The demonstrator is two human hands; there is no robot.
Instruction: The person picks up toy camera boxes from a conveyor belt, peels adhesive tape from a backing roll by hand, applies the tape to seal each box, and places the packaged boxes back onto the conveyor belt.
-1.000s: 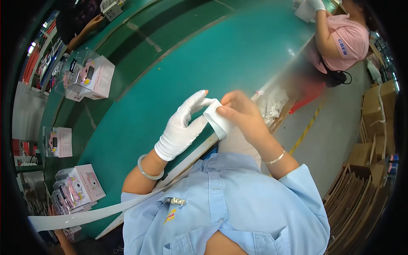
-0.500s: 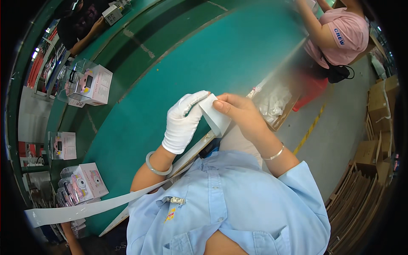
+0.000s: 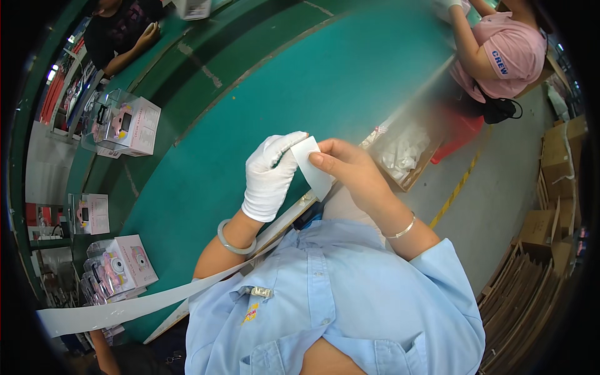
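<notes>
My left hand (image 3: 270,177), in a white glove, is closed with its fingertips at the upper left edge of a white paper strip (image 3: 310,164). My bare right hand (image 3: 350,165) pinches the same strip from the right, thumb on its face. The strip hangs down between my hands over the table's near edge. A long white band (image 3: 125,314) runs from the lower left to beneath my left forearm; whether it joins the strip is hidden. What lies under the gloved fingertips cannot be made out.
Boxed toy cameras (image 3: 134,128) in clear-front packs stand left, along the green table (image 3: 250,106). A carton of crumpled white scraps (image 3: 400,156) and a red stool (image 3: 459,137) are at right. Co-workers are at the far left and upper right. Flattened cartons (image 3: 519,306) stack lower right.
The strip between my hands has turned flatter, showing more of its face; my hands barely moved. The boxed packs shift slightly left, and the far-left person's hand is off the grey-white box.
</notes>
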